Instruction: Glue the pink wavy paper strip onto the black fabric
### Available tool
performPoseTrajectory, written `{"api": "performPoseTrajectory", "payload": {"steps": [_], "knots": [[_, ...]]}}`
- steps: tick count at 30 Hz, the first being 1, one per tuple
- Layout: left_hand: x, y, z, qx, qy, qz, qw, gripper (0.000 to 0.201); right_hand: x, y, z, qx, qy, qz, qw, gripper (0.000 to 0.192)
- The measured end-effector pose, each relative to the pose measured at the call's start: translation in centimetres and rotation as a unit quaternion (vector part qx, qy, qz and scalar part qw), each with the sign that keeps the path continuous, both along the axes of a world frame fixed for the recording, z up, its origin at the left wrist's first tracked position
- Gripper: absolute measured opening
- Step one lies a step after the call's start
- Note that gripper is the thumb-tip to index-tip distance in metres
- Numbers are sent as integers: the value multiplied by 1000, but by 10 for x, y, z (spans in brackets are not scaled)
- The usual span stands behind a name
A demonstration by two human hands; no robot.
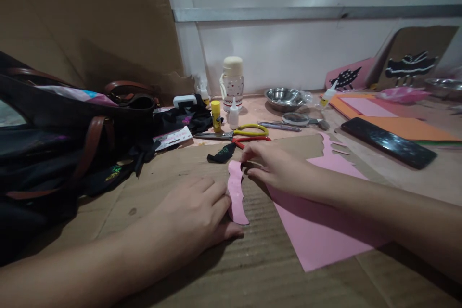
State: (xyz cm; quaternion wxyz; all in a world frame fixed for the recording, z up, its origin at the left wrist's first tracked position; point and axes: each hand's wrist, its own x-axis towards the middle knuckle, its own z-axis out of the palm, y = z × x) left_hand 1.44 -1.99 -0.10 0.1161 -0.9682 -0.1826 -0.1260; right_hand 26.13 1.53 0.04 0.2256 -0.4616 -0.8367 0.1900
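Observation:
A narrow pink paper cutout [236, 192] with wavy edges stands between my hands over the cardboard sheet [151, 216]. My left hand [197, 209] is closed on its lower left edge, fingers bent and thumb low. At the cutout's upper right edge, my right hand [272, 163] has its fingertips closed in a pinch. Under my right forearm lies a large pink paper sheet [310, 231], with a wavy pink paper scrap [328, 147] beyond it. A small black fabric piece [221, 154] rests just past the cutout, near scissors [249, 131] with a yellow and a red handle.
Behind stand a glue stick [216, 116], a white glue bottle [234, 114], a flask [233, 84] and a metal bowl [285, 99]. A black phone [388, 142] lies right, near orange paper [415, 125]. A dark bag [72, 120] fills the left side.

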Motion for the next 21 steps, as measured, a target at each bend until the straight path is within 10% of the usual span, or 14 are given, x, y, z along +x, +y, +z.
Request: {"api": "performPoseTrajectory", "payload": {"steps": [21], "knots": [[3,2,-11,-43,-65,23,997,20,-8,3,1,205,43,40,977,9]]}}
